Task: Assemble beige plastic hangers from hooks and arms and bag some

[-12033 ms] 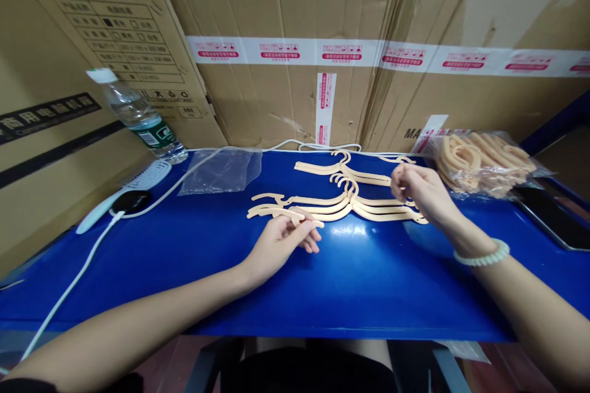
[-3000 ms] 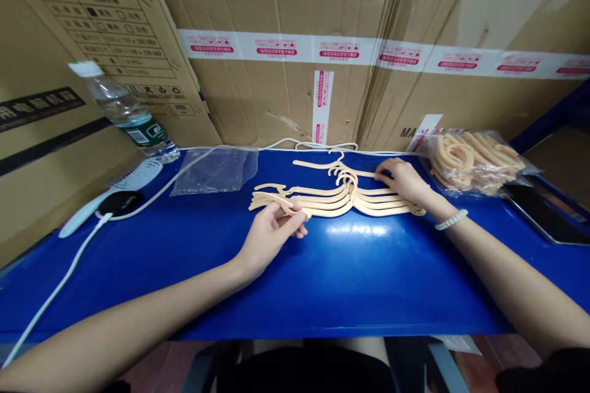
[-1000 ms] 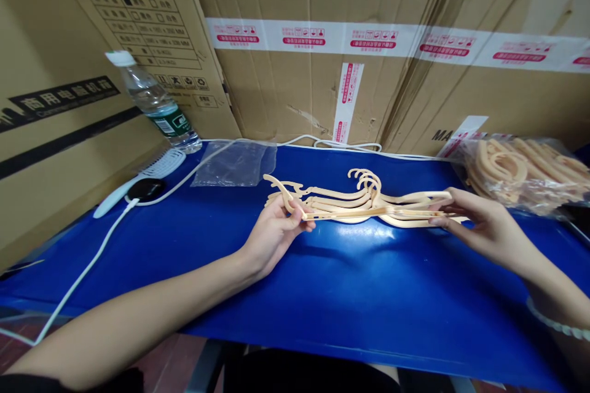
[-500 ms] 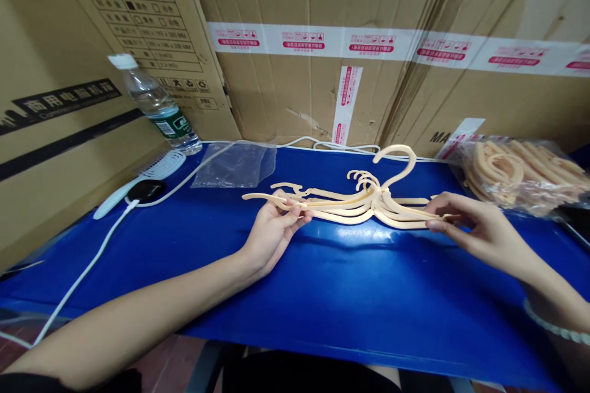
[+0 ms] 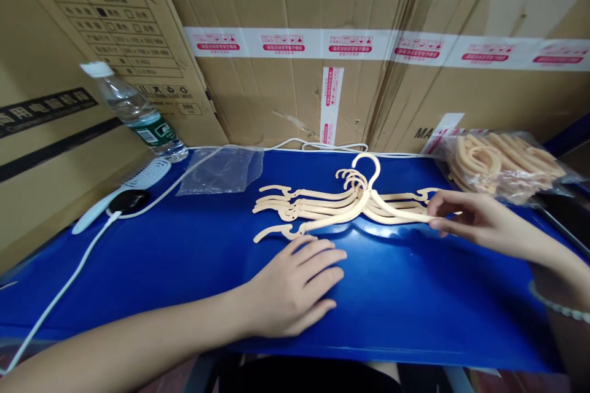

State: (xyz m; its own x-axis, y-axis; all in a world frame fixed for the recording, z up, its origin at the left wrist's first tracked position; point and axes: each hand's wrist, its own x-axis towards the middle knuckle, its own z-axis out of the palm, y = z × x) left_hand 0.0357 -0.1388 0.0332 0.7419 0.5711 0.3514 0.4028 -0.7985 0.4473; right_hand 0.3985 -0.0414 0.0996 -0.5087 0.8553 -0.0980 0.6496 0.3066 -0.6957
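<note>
Several cream plastic clothes hangers (image 5: 322, 204) lie overlapped on the blue tabletop, hooks pointing away from me. The front clothes hanger (image 5: 338, 218) rests on top of the pile, its left arm reaching nearest to me. My right hand (image 5: 465, 216) pinches the end of this front hanger's right arm between thumb and fingers, hiding its tip. Just below the hanger's left end, my left hand (image 5: 297, 285) is palm down over the table with its fingers stretched out, holding nothing.
At the back right is a clear bag of folded hangers (image 5: 502, 163). An empty plastic bag (image 5: 221, 171), a water bottle (image 5: 138, 113), a hairbrush (image 5: 122, 193) and a black round device (image 5: 129, 201) with a white cable are on the left. Cardboard boxes (image 5: 276, 92) wall the back.
My left hand has let go of the front hanger and moved down toward me, fingers spreading. The front hanger has come down onto the pile, its hook lower; my right hand still holds its end.
</note>
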